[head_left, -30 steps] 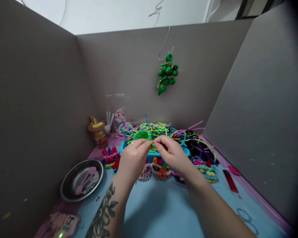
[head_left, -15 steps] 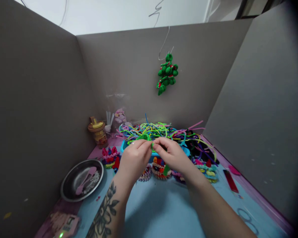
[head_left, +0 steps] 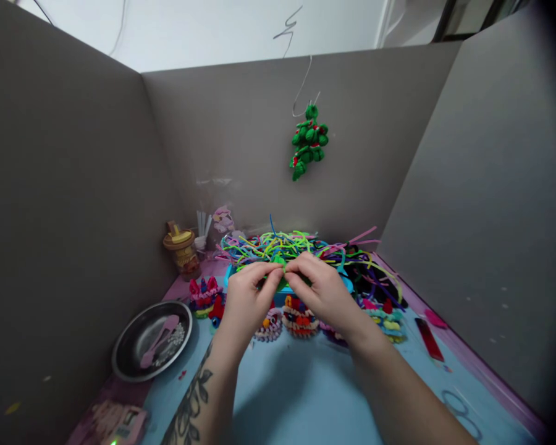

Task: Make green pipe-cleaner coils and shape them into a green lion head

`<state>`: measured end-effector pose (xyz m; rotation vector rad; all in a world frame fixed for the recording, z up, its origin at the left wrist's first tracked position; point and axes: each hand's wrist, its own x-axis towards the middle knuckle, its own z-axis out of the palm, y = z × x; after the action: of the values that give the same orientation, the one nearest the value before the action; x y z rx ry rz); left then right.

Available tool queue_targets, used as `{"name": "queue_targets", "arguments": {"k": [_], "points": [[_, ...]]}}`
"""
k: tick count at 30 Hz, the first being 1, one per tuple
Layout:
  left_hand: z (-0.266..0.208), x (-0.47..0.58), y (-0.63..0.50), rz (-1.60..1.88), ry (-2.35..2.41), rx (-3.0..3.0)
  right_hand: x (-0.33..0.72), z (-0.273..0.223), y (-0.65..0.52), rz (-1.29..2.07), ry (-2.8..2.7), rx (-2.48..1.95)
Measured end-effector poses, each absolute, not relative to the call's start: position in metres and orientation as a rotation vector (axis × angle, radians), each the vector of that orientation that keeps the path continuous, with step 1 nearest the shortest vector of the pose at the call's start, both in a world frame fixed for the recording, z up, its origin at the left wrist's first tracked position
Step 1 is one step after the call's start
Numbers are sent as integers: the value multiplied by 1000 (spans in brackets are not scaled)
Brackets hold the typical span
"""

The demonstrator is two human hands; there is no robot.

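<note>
The left hand (head_left: 246, 298) and the right hand (head_left: 322, 290) meet fingertip to fingertip, both pinching a small green pipe-cleaner piece (head_left: 278, 262) held between them above the blue tabletop (head_left: 301, 395). Just beyond the fingers lies a tangled heap of coloured pipe cleaners (head_left: 306, 247) in a blue tray (head_left: 347, 283). Below the hands, close to the wrists, sits a row of small finished pipe-cleaner figures (head_left: 300, 321). Well to the left of the left hand rests a metal bowl (head_left: 125, 361), and farther back a lidded jar (head_left: 181, 250). High above the hands, a green pipe-cleaner ornament (head_left: 308, 141) hangs from a wire hook on the grey partition (head_left: 241, 136).
</note>
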<state>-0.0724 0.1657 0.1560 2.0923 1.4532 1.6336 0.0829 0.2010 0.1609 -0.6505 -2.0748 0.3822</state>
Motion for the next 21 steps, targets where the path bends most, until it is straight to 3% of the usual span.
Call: {"name": "queue_targets", "arguments": {"k": [12,21], "points": [[151,-72,170,1611,1192,1702,84,159,203,257,-1928,-662],[149,-68,166,1683,1440,1954,80,155,202,102,-1951,-712]]}}
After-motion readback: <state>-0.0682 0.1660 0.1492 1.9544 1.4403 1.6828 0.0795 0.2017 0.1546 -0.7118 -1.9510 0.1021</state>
